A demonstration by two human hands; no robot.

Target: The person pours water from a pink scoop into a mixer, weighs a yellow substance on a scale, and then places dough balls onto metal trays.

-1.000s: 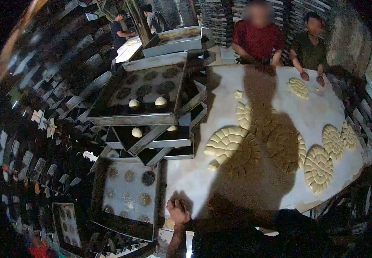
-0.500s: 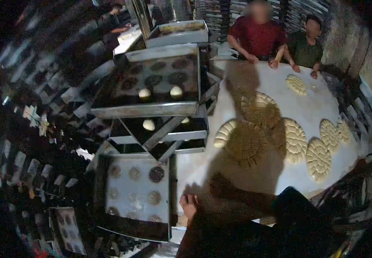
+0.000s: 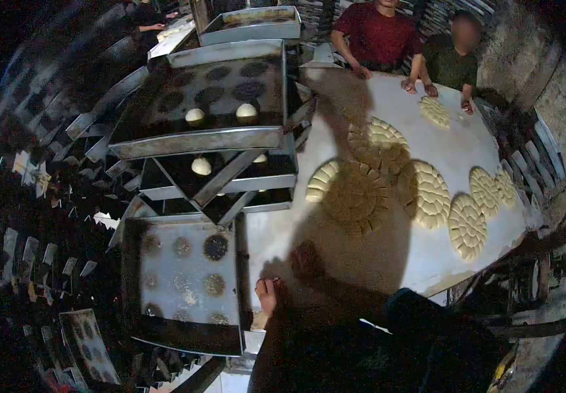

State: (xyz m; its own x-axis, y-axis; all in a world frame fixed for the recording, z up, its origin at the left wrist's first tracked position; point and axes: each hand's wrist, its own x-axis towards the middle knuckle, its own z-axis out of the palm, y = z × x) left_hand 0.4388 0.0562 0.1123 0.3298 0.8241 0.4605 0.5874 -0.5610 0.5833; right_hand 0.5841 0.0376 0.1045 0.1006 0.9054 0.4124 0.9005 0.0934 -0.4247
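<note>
My left hand [image 3: 266,296] is at the near left edge of the pale table [image 3: 420,265], just right of the lowest baking tray [image 3: 185,262]. Its fingers are curled; whatever they may enclose is hidden. Deep in shadow, my right hand [image 3: 308,259] is over the table, with its arm reaching in from the right. Its fingers cannot be made out. Beyond it is a round cluster of dough pieces [image 3: 355,196], partly shaded. More dough clusters are to the right, including a pale oval one [image 3: 428,194] and another [image 3: 468,226] near the table's edge.
Left of the table stand stacked metal trays; the upper tray [image 3: 204,141] holds two dough balls [image 3: 246,112]. Across the table are a person in a red shirt [image 3: 378,36] and one in a dark shirt [image 3: 450,62], near a small dough cluster [image 3: 434,112].
The whole view has shifted, so the table, trays and dough appear farther left and higher. My hands keep about the same places beside the tray and over the table.
</note>
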